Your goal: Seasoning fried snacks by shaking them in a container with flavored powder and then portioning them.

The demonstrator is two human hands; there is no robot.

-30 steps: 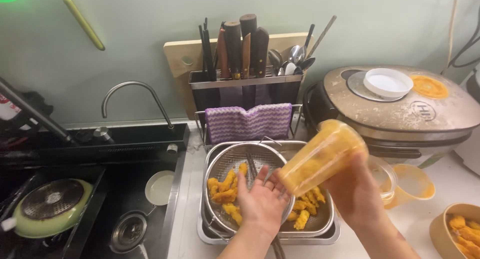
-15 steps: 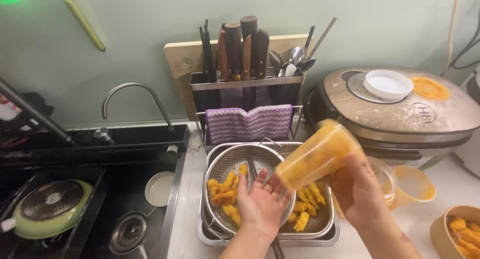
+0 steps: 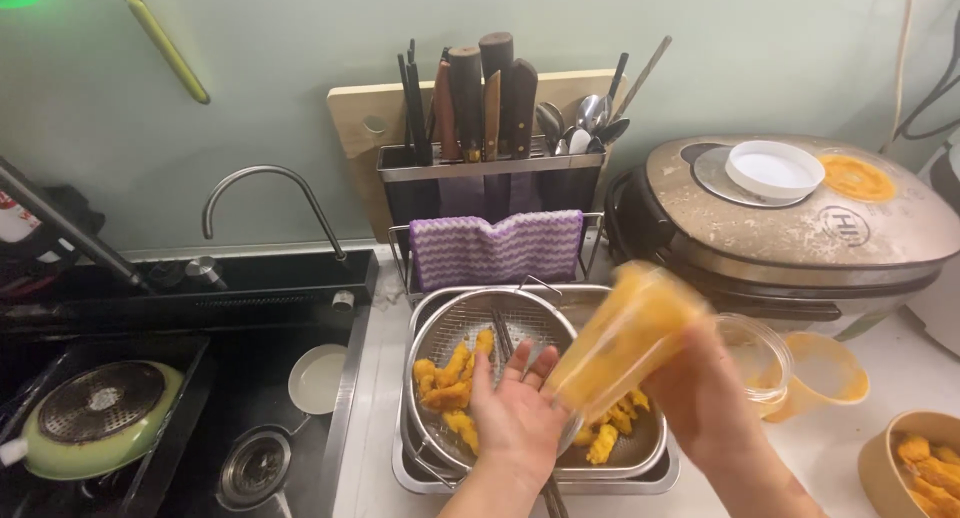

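My right hand (image 3: 705, 403) grips a clear plastic cup (image 3: 620, 338) coated in orange sauce, tilted mouth-down to the left over a metal mesh strainer (image 3: 450, 323). The strainer rests in a steel tray (image 3: 640, 473) and holds several orange-yellow fried pieces (image 3: 448, 383). My left hand (image 3: 515, 418) is spread palm-up above the strainer, fingers apart, right at the cup's mouth. The cup is blurred with motion.
A second empty sauce cup (image 3: 825, 373) and a clear tub lie right of the tray. A bowl of fried pieces (image 3: 920, 468) sits at the right edge. Knife rack with purple cloth (image 3: 495, 248) behind; electric griddle (image 3: 800, 223) right; black sink (image 3: 250, 418) with green-rimmed pan (image 3: 95, 418) left.
The cup has dipped lower towards the strainer and my left hand has turned more palm-up beneath its mouth. The fried pieces lie as before.
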